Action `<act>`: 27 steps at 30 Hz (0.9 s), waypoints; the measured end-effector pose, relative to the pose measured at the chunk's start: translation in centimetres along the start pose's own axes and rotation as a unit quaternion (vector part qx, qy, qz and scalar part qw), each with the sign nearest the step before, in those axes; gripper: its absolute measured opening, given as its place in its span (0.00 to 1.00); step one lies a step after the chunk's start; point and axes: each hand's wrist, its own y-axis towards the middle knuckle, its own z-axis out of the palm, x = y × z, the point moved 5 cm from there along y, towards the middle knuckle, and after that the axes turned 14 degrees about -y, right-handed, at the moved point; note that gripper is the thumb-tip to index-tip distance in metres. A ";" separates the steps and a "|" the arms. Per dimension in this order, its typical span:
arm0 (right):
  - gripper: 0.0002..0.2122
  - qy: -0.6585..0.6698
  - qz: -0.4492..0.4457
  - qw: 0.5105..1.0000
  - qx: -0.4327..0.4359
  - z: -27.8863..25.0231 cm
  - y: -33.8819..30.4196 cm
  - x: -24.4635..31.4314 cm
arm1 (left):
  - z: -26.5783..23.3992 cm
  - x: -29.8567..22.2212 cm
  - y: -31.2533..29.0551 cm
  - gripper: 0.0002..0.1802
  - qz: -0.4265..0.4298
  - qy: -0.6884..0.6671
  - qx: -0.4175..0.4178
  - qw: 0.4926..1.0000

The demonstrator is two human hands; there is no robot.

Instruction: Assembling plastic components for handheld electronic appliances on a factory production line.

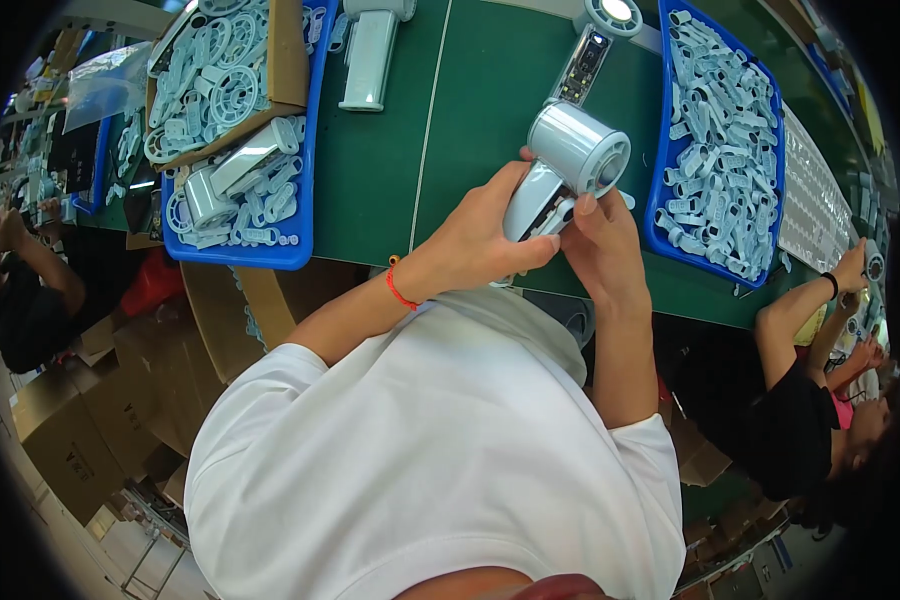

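Observation:
Both my hands hold a pale grey handheld fan body [570, 140] over the near edge of the green table. Its wide round barrel points up and to the right, and an open slot with dark inner parts shows in its handle. My left hand [495, 225] is closed round the handle from the left, its thumb lying across the lower end. From the right, my right hand [608, 240] has its fingertips on the handle just below the barrel. Beyond them lies a second fan [582, 68], its handle open over a circuit board. Another fan body [373, 62] lies farther left.
At left, a blue tray [245, 256] carries a cardboard box [288, 55] of rings and loose pale parts. Another blue tray [660, 140], full of small pale pieces, stands at right beside a sheet of parts [815, 190]. People sit at both sides; cardboard boxes [90, 420] stand lower left.

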 end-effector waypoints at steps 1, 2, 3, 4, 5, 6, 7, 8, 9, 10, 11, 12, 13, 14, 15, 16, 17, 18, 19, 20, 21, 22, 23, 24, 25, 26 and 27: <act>0.37 0.000 0.000 1.000 0.001 -0.2 0.0 0.1 | 0.0 0.0 0.0 0.30 0.000 0.000 -0.001 1.000; 0.33 -0.007 -0.002 1.000 0.021 -0.2 0.0 0.4 | 0.0 -0.1 0.0 0.32 0.007 0.012 0.011 1.000; 0.30 -0.013 -0.005 0.999 0.040 -0.1 -0.1 0.6 | 0.1 -0.2 -0.1 0.34 0.014 0.024 0.025 0.999; 0.30 -0.013 -0.006 0.999 0.039 -0.1 -0.1 0.8 | 0.2 -0.3 -0.1 0.34 0.014 0.024 0.025 0.999; 0.28 -0.027 -0.010 0.999 0.045 0.1 -0.1 1.0 | 0.3 -0.6 -0.3 0.35 0.032 0.052 0.024 0.998; 0.26 -0.044 -0.016 0.998 0.051 0.2 -0.1 1.3 | 0.5 -0.9 -0.2 0.37 0.051 0.079 0.023 0.995; 0.27 -0.094 -0.004 0.995 0.012 -0.1 -0.2 1.0 | 0.6 -0.7 -0.2 0.37 0.054 0.077 0.025 0.995; 0.28 -0.144 0.008 0.989 -0.029 -0.2 -0.4 0.5 | 0.2 -0.7 -0.2 0.39 0.100 0.126 -0.019 0.987; 0.23 -0.267 -0.109 0.949 -0.129 0.7 -1.0 1.1 | 0.1 -1.1 0.0 0.42 0.149 0.171 -0.066 0.972; 0.22 -0.390 -0.094 0.908 -0.121 1.1 -1.5 1.8 | 0.2 -1.2 -0.2 0.43 0.146 0.206 -0.083 0.964; 0.21 -0.506 -0.077 0.852 -0.112 1.4 -1.7 2.4 | 0.3 -1.3 -0.2 0.43 0.151 0.202 -0.086 0.964; 0.22 -0.503 -0.119 0.844 -0.144 1.7 -1.7 2.6 | 0.3 -1.1 -0.3 0.43 0.134 0.209 -0.082 0.965; 0.22 -0.505 -0.121 0.842 -0.144 1.4 -1.7 2.6 | 0.4 -1.0 -0.3 0.44 0.116 0.216 -0.078 0.966; 0.21 -0.515 -0.129 0.836 -0.141 1.2 -1.6 2.7 | 0.4 -1.0 -0.2 0.44 0.119 0.214 -0.079 0.966; 0.21 -0.521 -0.137 0.831 -0.136 1.2 -1.6 2.5 | 0.3 -1.0 -0.1 0.44 0.106 0.169 -0.060 0.978; 0.21 -0.520 -0.138 0.832 -0.133 1.0 -1.5 2.1 | 0.2 -1.0 -0.2 0.44 0.092 0.123 -0.042 0.987; 0.20 -0.488 -0.161 0.846 -0.140 0.6 -1.7 1.8 | 0.2 -1.3 -0.4 0.44 0.093 0.126 -0.045 0.987; 0.20 -0.453 -0.186 0.860 -0.145 0.7 -1.7 1.7 | 0.5 -1.5 -0.4 0.44 0.076 0.095 -0.037 0.992; 0.19 -0.412 -0.193 0.876 -0.162 1.2 -1.8 1.7 | 0.7 -1.6 -0.5 0.44 0.060 0.065 -0.029 0.996; 0.19 -0.408 -0.195 0.878 -0.156 1.4 -1.8 1.6 | 0.5 -0.9 -0.6 0.45 0.059 0.023 -0.024 0.998; 0.19 -0.399 -0.198 0.881 -0.157 1.2 -1.8 1.7 | 0.6 -0.9 -0.7 0.45 0.060 0.027 -0.030 0.997; 0.19 -0.391 -0.201 0.884 -0.158 1.2 -1.8 1.6 | 0.7 -1.2 -1.0 0.46 0.080 0.025 -0.043 0.996; 0.19 -0.386 -0.203 0.887 -0.151 1.5 -1.8 1.6 | 0.6 -1.7 -1.3 0.46 0.100 0.024 -0.057 0.993; 0.18 -0.361 -0.221 0.892 -0.156 1.8 -1.9 1.6 | 0.6 -2.4 -1.7 0.49 0.071 0.035 -0.064 0.995; 0.18 -0.336 -0.239 0.897 -0.160 2.1 -1.9 1.6 | 0.4 -2.1 -1.9 0.49 0.071 0.041 -0.071 0.994; 0.19 -0.371 -0.249 0.877 -0.174 1.7 -1.9 1.1 | 0.5 -1.8 -1.8 0.47 0.092 0.037 -0.066 0.993; 0.19 -0.384 -0.272 0.854 -0.220 1.2 -1.9 1.5 | 0.5 -1.7 -1.8 0.46 0.111 0.033 -0.061 0.991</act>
